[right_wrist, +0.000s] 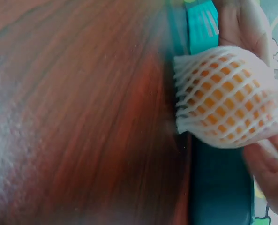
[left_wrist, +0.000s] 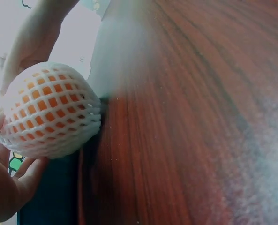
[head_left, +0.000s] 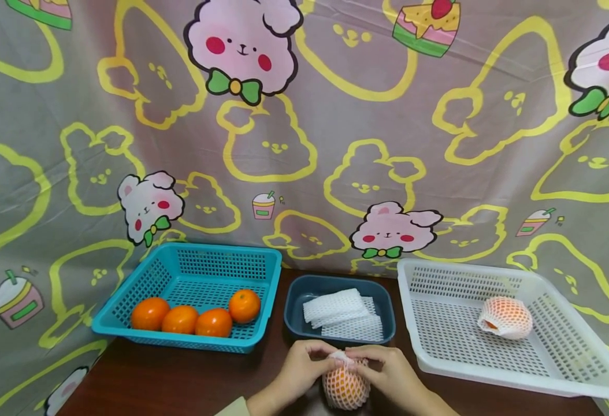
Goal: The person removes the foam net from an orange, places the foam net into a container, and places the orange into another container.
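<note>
An orange in a white foam net sleeve (head_left: 346,390) is at the table's front middle, between my two hands. On its left side my left hand (head_left: 298,370) pinches the sleeve's upper edge with thumb and fingers. My right hand (head_left: 394,374) pinches the same upper edge from the other side. In the left wrist view the netted orange (left_wrist: 49,110) shows orange skin through the mesh. Seen from the right wrist, the sleeve's lower end (right_wrist: 182,101) flares out past the fruit, close to the table.
A teal basket (head_left: 185,342) at the left holds several bare oranges (head_left: 179,319). Behind my hands, a dark blue tray (head_left: 290,312) contains flat white foam sleeves (head_left: 335,308). At the right, a white basket (head_left: 455,352) holds one netted orange (head_left: 512,318). A patterned curtain (head_left: 304,127) hangs behind.
</note>
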Demonstrator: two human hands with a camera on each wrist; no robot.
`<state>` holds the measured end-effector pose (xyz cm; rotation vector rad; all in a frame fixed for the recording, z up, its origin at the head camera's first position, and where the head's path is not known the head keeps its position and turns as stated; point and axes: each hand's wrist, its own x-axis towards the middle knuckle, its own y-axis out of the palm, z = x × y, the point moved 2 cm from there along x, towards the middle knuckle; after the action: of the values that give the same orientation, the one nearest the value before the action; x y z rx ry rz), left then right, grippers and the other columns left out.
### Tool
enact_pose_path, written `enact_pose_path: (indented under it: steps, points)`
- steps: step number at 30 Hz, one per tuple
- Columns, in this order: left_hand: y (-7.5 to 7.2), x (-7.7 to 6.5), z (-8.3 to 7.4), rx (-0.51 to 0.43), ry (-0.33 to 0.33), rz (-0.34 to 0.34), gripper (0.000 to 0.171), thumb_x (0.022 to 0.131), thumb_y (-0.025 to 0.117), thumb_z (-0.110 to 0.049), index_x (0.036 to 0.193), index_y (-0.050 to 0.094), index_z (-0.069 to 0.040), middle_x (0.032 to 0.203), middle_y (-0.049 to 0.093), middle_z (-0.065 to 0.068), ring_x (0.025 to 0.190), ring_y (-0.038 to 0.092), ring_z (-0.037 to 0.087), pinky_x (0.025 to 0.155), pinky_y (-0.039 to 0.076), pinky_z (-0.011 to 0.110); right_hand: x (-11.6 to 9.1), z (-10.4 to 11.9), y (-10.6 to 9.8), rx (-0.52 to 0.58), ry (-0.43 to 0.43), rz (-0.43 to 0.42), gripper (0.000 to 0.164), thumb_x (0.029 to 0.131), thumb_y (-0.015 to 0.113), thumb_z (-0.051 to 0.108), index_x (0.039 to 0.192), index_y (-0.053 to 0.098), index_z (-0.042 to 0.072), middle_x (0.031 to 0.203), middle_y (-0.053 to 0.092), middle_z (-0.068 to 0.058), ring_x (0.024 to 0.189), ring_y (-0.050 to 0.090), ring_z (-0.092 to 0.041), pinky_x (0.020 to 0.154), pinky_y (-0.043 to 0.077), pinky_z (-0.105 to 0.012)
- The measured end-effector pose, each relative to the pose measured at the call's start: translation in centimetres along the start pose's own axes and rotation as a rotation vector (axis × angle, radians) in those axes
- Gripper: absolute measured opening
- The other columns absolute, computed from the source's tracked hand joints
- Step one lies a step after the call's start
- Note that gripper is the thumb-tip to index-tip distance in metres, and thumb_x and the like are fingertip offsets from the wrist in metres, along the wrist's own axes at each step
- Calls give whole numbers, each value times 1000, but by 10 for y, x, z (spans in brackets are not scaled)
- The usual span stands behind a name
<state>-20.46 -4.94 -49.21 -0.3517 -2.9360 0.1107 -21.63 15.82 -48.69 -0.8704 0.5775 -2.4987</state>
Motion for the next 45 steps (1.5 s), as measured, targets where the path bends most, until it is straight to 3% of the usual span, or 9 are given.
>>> enact_pose_path:
  steps: [3, 6, 13, 20, 24, 29, 34, 40, 45]
  points:
    - [0, 0, -1, 4, -11, -19, 11, 89, 79, -10, 96, 79, -1, 91, 76, 4, 82, 67, 7, 73, 54, 22, -1, -3, -1, 122, 175, 97, 39, 95, 75, 20, 125, 71, -3, 125, 69, -18, 112, 63, -4, 83, 55, -22]
    - [0, 0, 0, 4, -13, -30, 11, 89, 79, -10, 96, 79, -2, 92, 76, 4, 83, 66, 7, 74, 53, 22, -2, -4, 0, 151, 204, 123, 39, 96, 74, 23, 125, 71, -3, 128, 67, -18, 116, 61, -6, 88, 52, -21]
    - [0, 1, 3, -12, -47, -43, 11, 89, 79, -11, 96, 79, -3, 91, 76, 3, 82, 66, 8, 73, 53, 22, 1, 2, 4, -12, -47, -17, 19, 89, 80, 12, 104, 80, 1, 107, 76, -9, 105, 72, -21, 90, 52, -20]
    - [1, 1, 2, -30, -28, 19, 13, 90, 78, -11, 99, 78, -2, 94, 76, 4, 85, 68, 9, 75, 54, 22, 0, 4, 8, -187, -281, -157, 22, 76, 85, -2, 97, 82, 2, 95, 78, -5, 89, 75, -19, 82, 54, -17]
    - [0, 1, 0, -43, -11, 107, 22, 91, 78, -11, 111, 74, 0, 109, 73, 7, 95, 67, 9, 82, 54, 22, -1, 4, 8, -258, -384, -197, 8, 90, 79, 13, 96, 80, 8, 91, 77, -2, 82, 73, -15, 78, 55, -17]
    - [1, 0, -1, 23, -7, 213, 43, 85, 84, -11, 125, 69, -3, 122, 69, 3, 101, 65, 6, 86, 52, 22, 0, 5, 9, -291, -466, -208, 21, 103, 63, 27, 97, 77, 13, 90, 74, 4, 82, 69, -11, 78, 54, -19]
    - [3, -2, 1, 134, 56, 221, 44, 79, 89, -13, 120, 74, -5, 112, 73, -4, 94, 65, 2, 81, 54, 22, -2, 5, 9, -255, -408, -173, 10, 98, 71, 23, 105, 74, 16, 97, 72, 6, 88, 67, -10, 82, 52, -20]
    - [1, -5, 3, 177, 122, 220, 34, 83, 87, -20, 114, 78, -10, 118, 73, -1, 106, 65, 6, 87, 52, 22, -7, -1, -1, -169, -182, -11, 41, 89, 81, 14, 127, 68, 10, 116, 70, -2, 103, 66, -15, 84, 55, -28]
    - [0, -6, 3, 197, 142, 210, 32, 85, 86, -22, 114, 80, -10, 122, 72, 0, 114, 64, 8, 94, 49, 22, -13, -9, -7, -140, -176, 69, 32, 92, 77, 13, 122, 75, 5, 120, 73, -7, 108, 70, -18, 89, 55, -25]
